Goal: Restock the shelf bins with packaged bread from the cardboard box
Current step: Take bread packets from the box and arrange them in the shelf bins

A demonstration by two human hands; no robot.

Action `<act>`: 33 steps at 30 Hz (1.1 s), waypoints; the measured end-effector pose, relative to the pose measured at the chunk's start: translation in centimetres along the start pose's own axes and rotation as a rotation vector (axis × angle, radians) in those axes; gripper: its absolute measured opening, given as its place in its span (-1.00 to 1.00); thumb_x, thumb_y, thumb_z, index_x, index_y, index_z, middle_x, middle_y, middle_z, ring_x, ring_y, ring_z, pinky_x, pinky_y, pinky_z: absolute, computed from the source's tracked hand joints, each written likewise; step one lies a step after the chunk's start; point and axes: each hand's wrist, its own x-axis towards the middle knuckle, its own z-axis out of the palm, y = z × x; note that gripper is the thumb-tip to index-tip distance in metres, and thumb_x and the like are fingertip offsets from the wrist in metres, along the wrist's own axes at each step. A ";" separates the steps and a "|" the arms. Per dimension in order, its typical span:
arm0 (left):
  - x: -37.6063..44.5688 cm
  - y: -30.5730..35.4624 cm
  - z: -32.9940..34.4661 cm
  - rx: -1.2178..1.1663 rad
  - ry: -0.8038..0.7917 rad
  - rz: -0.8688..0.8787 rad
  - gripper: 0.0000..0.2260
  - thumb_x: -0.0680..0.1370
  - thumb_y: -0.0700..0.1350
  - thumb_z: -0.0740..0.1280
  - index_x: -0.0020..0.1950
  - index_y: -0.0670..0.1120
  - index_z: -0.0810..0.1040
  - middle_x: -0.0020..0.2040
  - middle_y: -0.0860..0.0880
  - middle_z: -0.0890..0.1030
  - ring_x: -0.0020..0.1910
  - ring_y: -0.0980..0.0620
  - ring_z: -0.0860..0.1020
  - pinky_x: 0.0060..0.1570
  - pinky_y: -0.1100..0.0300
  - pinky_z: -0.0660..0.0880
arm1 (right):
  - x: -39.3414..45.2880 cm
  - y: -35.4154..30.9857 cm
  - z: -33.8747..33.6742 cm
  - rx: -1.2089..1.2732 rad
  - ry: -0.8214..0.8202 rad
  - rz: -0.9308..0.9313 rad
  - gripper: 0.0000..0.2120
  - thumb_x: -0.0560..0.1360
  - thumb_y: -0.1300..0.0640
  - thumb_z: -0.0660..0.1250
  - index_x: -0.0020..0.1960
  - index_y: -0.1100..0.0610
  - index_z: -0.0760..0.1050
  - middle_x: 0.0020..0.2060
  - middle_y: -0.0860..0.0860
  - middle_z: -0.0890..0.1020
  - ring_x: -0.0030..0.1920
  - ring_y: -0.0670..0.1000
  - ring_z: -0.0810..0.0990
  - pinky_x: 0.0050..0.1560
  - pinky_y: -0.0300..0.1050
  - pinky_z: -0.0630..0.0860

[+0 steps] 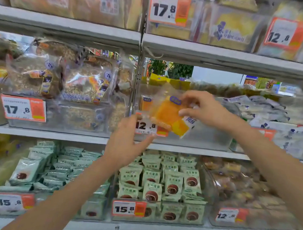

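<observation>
Centre frame, over the clear bin (201, 137): right hand (205, 110) pinches orange bread packet (168, 115) by its film edge, left hand (126, 140) open beneath (likely light, soft, crushable; hold seams).

We face a grey metal shelving unit (62, 26) of three visible tiers, divided by a slotted vertical upright (136, 86). Through the gap above the middle tier we see green foliage (172, 70), a white wall (215, 76) and distant, brightly lit store shelving (262, 84).
</observation>
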 end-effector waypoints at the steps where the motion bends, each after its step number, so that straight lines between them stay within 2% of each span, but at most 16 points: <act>1: 1.3 -0.8 -0.2 0.158 0.076 0.102 -0.45 0.48 0.31 0.11 0.26 -0.09 0.40 0.12 -0.02 0.47 0.12 0.02 0.42 0.05 0.13 0.40 | 1.4 0.2 -1.3 -0.013 0.080 -0.009 -0.69 0.37 0.15 0.51 0.08 0.15 0.57 -0.13 -0.01 0.57 -0.09 -0.04 0.51 -0.04 -0.19 0.43; 2: 2.6 -1.3 -0.3 0.299 0.150 0.205 -0.46 0.51 0.25 0.09 0.20 -0.16 0.44 0.08 -0.09 0.49 0.10 -0.05 0.40 0.06 0.12 0.36 | 2.9 0.4 -2.3 -0.025 0.142 -0.014 -0.68 0.37 0.15 0.51 0.09 0.16 0.57 -0.13 0.00 0.58 -0.09 -0.04 0.51 -0.01 -0.12 0.45; 4: 5.2 -1.9 0.1 0.525 0.246 0.388 -0.52 0.52 0.17 0.11 0.07 -0.23 0.50 0.00 -0.16 0.53 0.04 -0.12 0.43 0.08 0.10 0.33 | 5.6 0.7 -3.6 -0.042 0.199 -0.013 -0.68 0.37 0.16 0.51 0.10 0.17 0.57 -0.12 0.01 0.58 -0.09 -0.05 0.52 -0.07 -0.21 0.46; 5: 6.5 -2.2 0.7 0.596 0.241 0.468 -0.55 0.53 0.15 0.13 0.03 -0.24 0.52 -0.03 -0.16 0.54 0.00 -0.14 0.47 0.08 0.09 0.32 | 7.0 0.9 -3.8 -0.072 0.196 -0.011 -0.68 0.38 0.16 0.50 0.10 0.16 0.57 -0.12 0.01 0.57 -0.09 -0.05 0.51 -0.15 -0.28 0.43; 7: 8.2 -2.5 2.0 0.689 0.196 0.562 -0.58 0.53 0.16 0.14 -0.07 -0.19 0.52 -0.15 -0.11 0.54 -0.13 -0.13 0.51 -0.01 0.08 0.29 | 9.7 1.4 -3.4 -0.174 0.141 -0.002 -0.65 0.37 0.15 0.51 0.12 0.18 0.56 -0.07 0.05 0.59 -0.08 -0.04 0.50 -0.18 -0.24 0.36; 10: 8.6 -3.0 3.6 0.710 0.278 0.573 -0.63 0.52 0.17 0.15 -0.21 -0.12 0.47 -0.33 -0.05 0.49 -0.34 -0.07 0.47 -0.22 0.10 0.20 | 13.5 3.2 -0.9 -0.291 -0.016 0.027 -0.60 0.37 0.14 0.51 0.16 0.23 0.54 0.05 0.14 0.61 -0.03 0.02 0.52 -0.09 -0.22 0.33; 13: 8.6 -3.7 4.6 0.647 0.438 0.607 -0.70 0.52 0.08 0.18 -0.24 -0.12 0.46 -0.34 -0.06 0.46 -0.35 -0.08 0.43 -0.24 0.09 0.21 | 16.7 5.6 2.9 -0.376 -0.170 0.071 -0.50 0.38 0.12 0.51 0.25 0.24 0.48 0.13 0.17 0.58 0.11 0.13 0.53 -0.06 -0.17 0.34; 15: 8.7 -3.8 5.0 0.627 0.477 0.623 -0.74 0.51 0.04 0.20 -0.24 -0.11 0.47 -0.33 -0.06 0.46 -0.33 -0.08 0.41 -0.22 0.09 0.23 | 18.2 6.9 5.2 -0.364 -0.231 0.082 -0.48 0.38 0.13 0.51 0.27 0.24 0.47 0.15 0.16 0.57 0.14 0.14 0.53 0.00 -0.13 0.38; 17: 8.6 -3.8 5.1 0.621 0.486 0.631 -0.74 0.51 0.04 0.20 -0.25 -0.11 0.47 -0.32 -0.07 0.45 -0.31 -0.08 0.39 -0.21 0.09 0.24 | 19.3 7.9 7.3 -0.352 -0.283 0.074 -0.52 0.37 0.13 0.51 0.23 0.26 0.49 0.11 0.17 0.58 0.08 0.14 0.53 -0.01 -0.11 0.40; 19: 8.6 -3.9 5.1 0.614 0.495 0.630 -0.73 0.52 0.03 0.20 -0.26 -0.12 0.45 -0.33 -0.07 0.43 -0.32 -0.08 0.38 -0.22 0.08 0.25 | 19.7 8.5 9.1 -0.377 -0.334 0.057 -0.64 0.36 0.13 0.52 0.08 0.24 0.54 0.00 0.16 0.59 -0.05 0.09 0.50 -0.14 -0.11 0.35; 21: 8.7 -4.0 5.2 0.622 0.521 0.633 -0.73 0.54 0.03 0.19 -0.25 -0.12 0.45 -0.35 -0.07 0.41 -0.33 -0.08 0.36 -0.22 0.08 0.25 | 19.9 8.8 10.4 -0.404 -0.351 0.041 -0.74 0.36 0.13 0.52 -0.06 0.19 0.52 -0.12 0.10 0.53 -0.11 0.04 0.44 -0.24 -0.12 0.28; 25: 8.8 -4.3 5.5 0.610 0.554 0.639 -0.73 0.55 0.03 0.17 -0.24 -0.12 0.45 -0.35 -0.05 0.39 -0.34 -0.06 0.34 -0.22 0.09 0.25 | 19.9 9.5 11.5 -0.366 -0.247 0.030 -0.54 0.32 0.15 0.55 0.13 0.22 0.44 -0.10 0.02 0.45 -0.08 0.04 0.43 -0.17 -0.16 0.27; 28: 8.9 -4.2 5.5 0.606 0.563 0.642 -0.73 0.55 0.02 0.17 -0.25 -0.12 0.45 -0.36 -0.05 0.39 -0.34 -0.05 0.34 -0.22 0.10 0.24 | 20.1 10.0 11.7 -0.336 -0.256 0.049 -0.56 0.33 0.14 0.54 0.07 0.15 0.38 -0.15 -0.01 0.44 -0.09 0.03 0.40 -0.20 -0.15 0.26; 30: 8.9 -4.2 5.5 0.608 0.558 0.643 -0.73 0.54 0.02 0.17 -0.25 -0.12 0.46 -0.36 -0.05 0.40 -0.35 -0.05 0.35 -0.21 0.10 0.24 | 20.1 10.2 11.9 -0.327 -0.272 0.051 -0.56 0.33 0.13 0.54 0.04 0.10 0.33 -0.23 -0.08 0.40 -0.09 0.02 0.39 -0.31 -0.17 0.24; 33: 8.9 -4.1 5.5 0.604 0.547 0.637 -0.72 0.55 0.01 0.16 -0.24 -0.12 0.48 -0.35 -0.05 0.41 -0.35 -0.05 0.37 -0.21 0.10 0.25 | 19.9 10.0 11.9 -0.372 -0.264 0.035 -0.55 0.35 0.13 0.53 0.12 0.14 0.37 -0.19 -0.07 0.41 -0.09 -0.01 0.39 -0.36 -0.21 0.20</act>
